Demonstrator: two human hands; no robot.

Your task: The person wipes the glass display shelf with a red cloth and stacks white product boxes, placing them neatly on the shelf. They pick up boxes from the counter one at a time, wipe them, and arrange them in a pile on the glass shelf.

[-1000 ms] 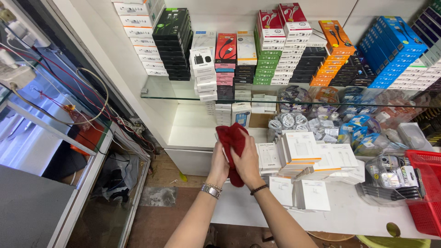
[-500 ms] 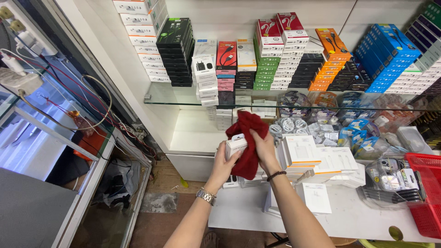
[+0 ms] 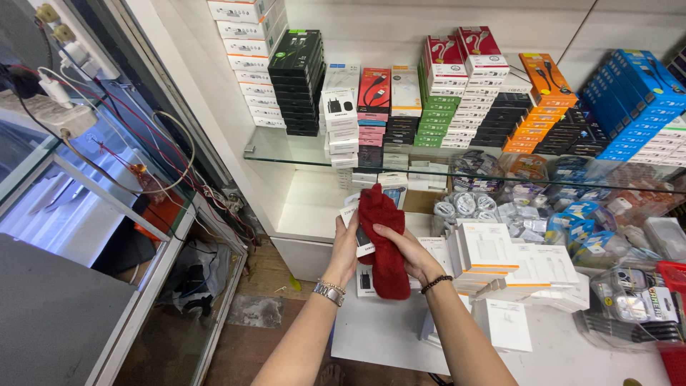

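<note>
My left hand (image 3: 344, 250) holds a small white box (image 3: 361, 245) upright in front of the low white shelf; a metal watch sits on that wrist. My right hand (image 3: 401, 251) presses a dark red cloth (image 3: 382, 246) against the box's face, so most of the box is hidden. A dark bead bracelet is on my right wrist. Another small white box with a charger picture (image 3: 365, 281) lies on the white counter just below my hands.
Stacks of flat white boxes (image 3: 489, 250) crowd the white counter (image 3: 572, 357) to the right. A glass shelf (image 3: 286, 154) carries stacked boxes in white, black, green, orange and blue. Bagged cables (image 3: 464, 206) lie under it. A red basket (image 3: 672, 314) stands far right; a glass case with wires (image 3: 121, 179) stands left.
My hands have shifted slightly right and lower while the red cloth slid over the box. The box went from hidden, to showing at the left, to mostly covered again.
</note>
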